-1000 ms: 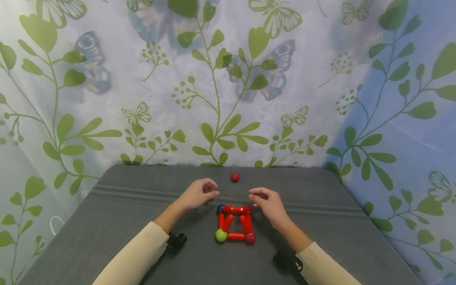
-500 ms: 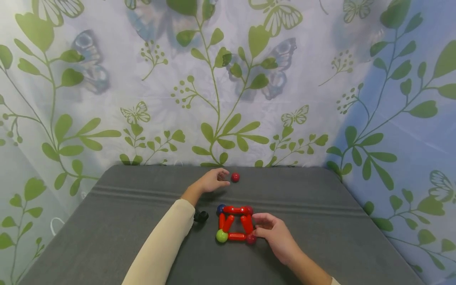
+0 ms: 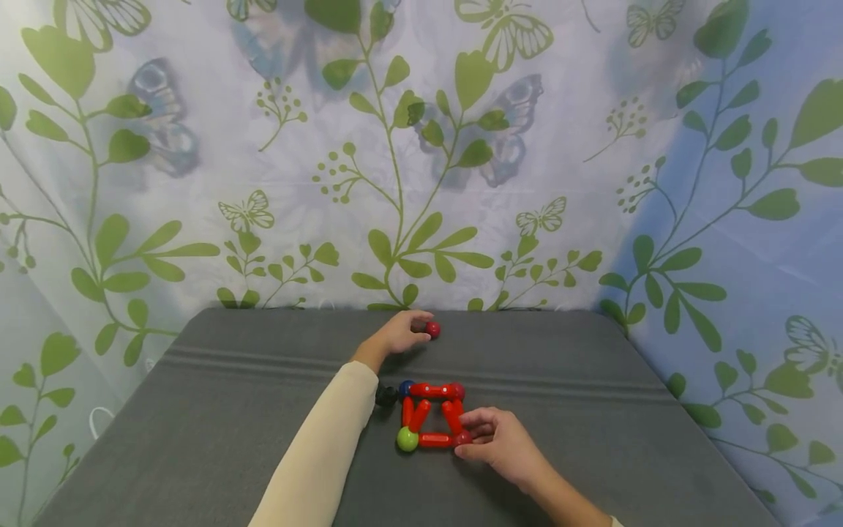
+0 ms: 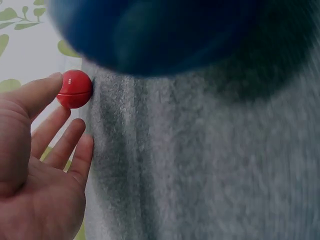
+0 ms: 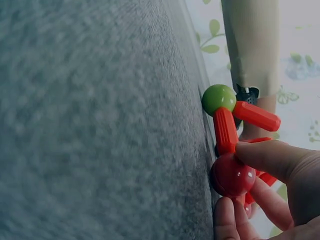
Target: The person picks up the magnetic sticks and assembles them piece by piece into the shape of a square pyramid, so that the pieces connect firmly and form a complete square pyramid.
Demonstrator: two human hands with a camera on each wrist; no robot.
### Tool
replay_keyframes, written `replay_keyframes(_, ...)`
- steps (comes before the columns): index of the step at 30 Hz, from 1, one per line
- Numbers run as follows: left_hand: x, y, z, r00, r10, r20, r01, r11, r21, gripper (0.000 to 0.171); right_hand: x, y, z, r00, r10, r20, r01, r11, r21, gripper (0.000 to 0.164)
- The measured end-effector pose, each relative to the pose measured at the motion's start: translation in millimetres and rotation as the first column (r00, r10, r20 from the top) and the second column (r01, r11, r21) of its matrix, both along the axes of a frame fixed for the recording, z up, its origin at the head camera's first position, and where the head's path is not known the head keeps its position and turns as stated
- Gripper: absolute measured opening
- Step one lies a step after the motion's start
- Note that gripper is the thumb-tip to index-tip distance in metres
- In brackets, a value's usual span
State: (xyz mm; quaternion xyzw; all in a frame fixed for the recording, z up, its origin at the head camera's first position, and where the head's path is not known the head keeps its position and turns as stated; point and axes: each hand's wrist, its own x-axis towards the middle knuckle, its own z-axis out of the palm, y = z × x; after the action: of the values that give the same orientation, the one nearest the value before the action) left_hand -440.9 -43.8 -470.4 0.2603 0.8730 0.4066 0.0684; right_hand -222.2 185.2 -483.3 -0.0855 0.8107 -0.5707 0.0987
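A frame of red rods [image 3: 435, 440] joined by balls lies on the grey surface in the head view. Its corners are a green ball [image 3: 407, 439], a blue ball [image 3: 406, 389] and two dark red ones. My right hand [image 3: 503, 446] grips the near right dark red ball [image 5: 232, 175], thumb on one side and fingers on the other. Farther back, my left hand [image 3: 400, 333] reaches to a loose red ball [image 3: 432, 329]. In the left wrist view its thumb and index fingertips [image 4: 62, 111] lie at the ball's edge, with the fingers fairly straight; whether they press it cannot be told.
The grey padded table [image 3: 263, 424] ends at the back against a curtain [image 3: 296, 219] printed with leaves and butterflies. A black wrist device [image 3: 387, 396] on the left arm sits close beside the frame's blue ball. Two short rods lean inward within the frame.
My left hand has moved forward and right to the loose red ball. The right hand has come down toward me and taken hold of the frame's near right corner.
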Motion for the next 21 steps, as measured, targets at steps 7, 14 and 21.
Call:
replay_keyframes(7, -1.0, 7, -3.2, 1.0, 0.008, -0.014, -0.008, 1.0, -0.025, 0.045, -1.0, 4, -0.1, 1.0, 0.021, 0.016, -0.021, 0.999, 0.034, 0.039)
replay_keyframes(14, -0.1, 11, -4.7, 0.997, 0.07, -0.044, -0.071, 0.997, -0.011, 0.033, -3.1, 5, 0.3, 1.0, 0.02, 0.009, -0.02, 0.998, 0.055, 0.039)
replay_keyframes(21, 0.4, 11, -5.9, 0.995, 0.094, -0.045, -0.095, 0.995, -0.016, 0.028, -1.0, 4, 2.8, 1.0, 0.0, 0.001, 0.0, 0.998, 0.067, 0.038)
